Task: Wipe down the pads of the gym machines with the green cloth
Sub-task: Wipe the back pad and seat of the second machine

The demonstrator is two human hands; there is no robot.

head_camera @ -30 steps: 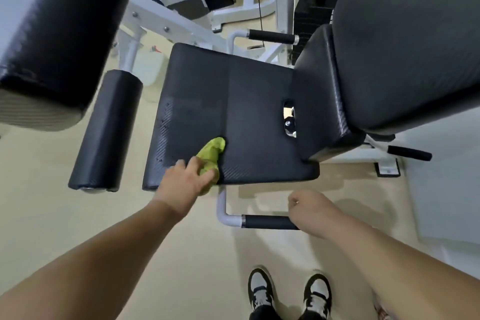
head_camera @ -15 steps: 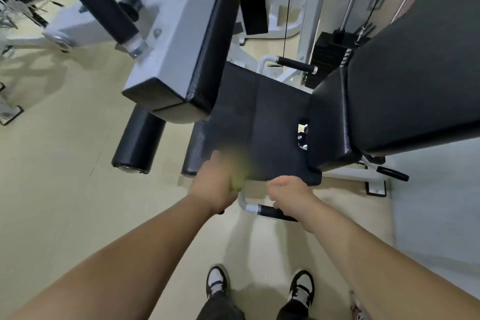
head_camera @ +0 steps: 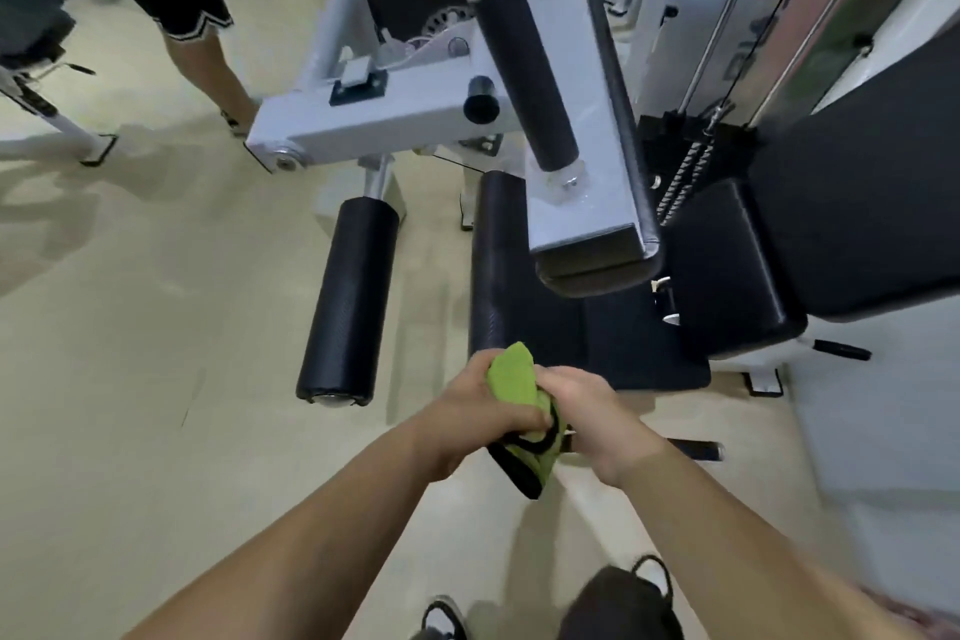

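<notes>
Large grey capital lettering (head_camera: 754, 51) runs lengthwise up the pale upright panel (head_camera: 691, 16) of the weight-stack tower at the upper right; it is skewed, blurred and partly cut off by the frame edge, so no word can be made out; nothing else bears legible text.

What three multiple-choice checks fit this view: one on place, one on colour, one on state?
1. Where is the green cloth?
A. in a bucket
B. held in both hands
C. hung on a hook

2. What colour is the roller pad?
A. black
B. red
C. white

3. What is the right hand doing?
A. hanging idle
B. holding a spray bottle
C. gripping the cloth

Answers:
1 B: the left hand and right hand both clutch it.
2 A: its cover is plainly black.
3 C: it is closed on the cloth's right side.
</notes>
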